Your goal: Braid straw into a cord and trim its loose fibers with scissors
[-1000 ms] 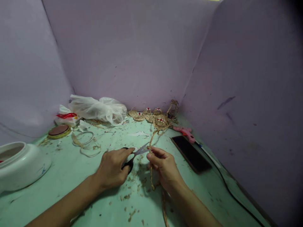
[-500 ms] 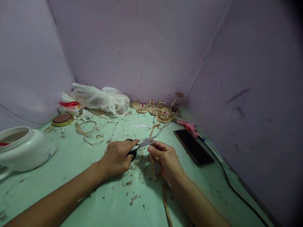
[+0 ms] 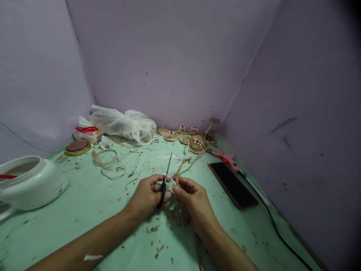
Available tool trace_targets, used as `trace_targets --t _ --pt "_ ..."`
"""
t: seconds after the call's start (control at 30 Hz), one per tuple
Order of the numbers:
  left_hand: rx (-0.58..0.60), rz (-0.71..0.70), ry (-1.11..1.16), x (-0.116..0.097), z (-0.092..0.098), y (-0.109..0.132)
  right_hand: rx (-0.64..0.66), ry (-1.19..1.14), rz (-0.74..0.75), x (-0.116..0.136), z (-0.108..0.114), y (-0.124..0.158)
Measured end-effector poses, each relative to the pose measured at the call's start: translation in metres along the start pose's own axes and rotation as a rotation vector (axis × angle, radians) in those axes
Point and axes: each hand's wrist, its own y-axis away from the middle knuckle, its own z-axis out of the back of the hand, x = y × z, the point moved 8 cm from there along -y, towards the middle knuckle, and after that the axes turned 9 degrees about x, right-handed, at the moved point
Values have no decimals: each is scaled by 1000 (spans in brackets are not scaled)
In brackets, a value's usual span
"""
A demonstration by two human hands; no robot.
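My left hand point(image 3: 149, 194) is closed around black-handled scissors point(image 3: 163, 190), whose blades point up and away from me and look closed together. Between the thumb and fingers of my right hand point(image 3: 194, 197) a braided straw-coloured cord point(image 3: 178, 174) is pinched. One stretch of the cord runs up toward the woven pieces, and another hangs below the hand, partly hidden behind the wrist. Several round woven pieces with red and white beads point(image 3: 196, 143) lie at the back, against the wall.
A pink glue gun point(image 3: 225, 157) with a black cord lies beside a phone point(image 3: 233, 185) on the right. Leftward are a white pot point(image 3: 34, 184), a round tin point(image 3: 78, 146), loose strips point(image 3: 108, 162) and a clear plastic bag point(image 3: 124, 126). Scraps litter the green tabletop point(image 3: 93, 205).
The scissors have turned from pointing right across the cord, blades apart, to pointing upward with blades together. My right hand has shifted slightly down and left, still pinching the cord.
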Motion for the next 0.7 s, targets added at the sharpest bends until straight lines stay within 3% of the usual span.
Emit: trace_targets --t 0.27,0.5,0.7 --pt "-11 -6 272 18 -20 0 87 -4 -49 -7 -9 3" --pt "-2 46 253 28 -22 2 -108 -46 6 7 9 2" --pt "4 77 219 29 -24 2 -120 -87 61 12 12 1"
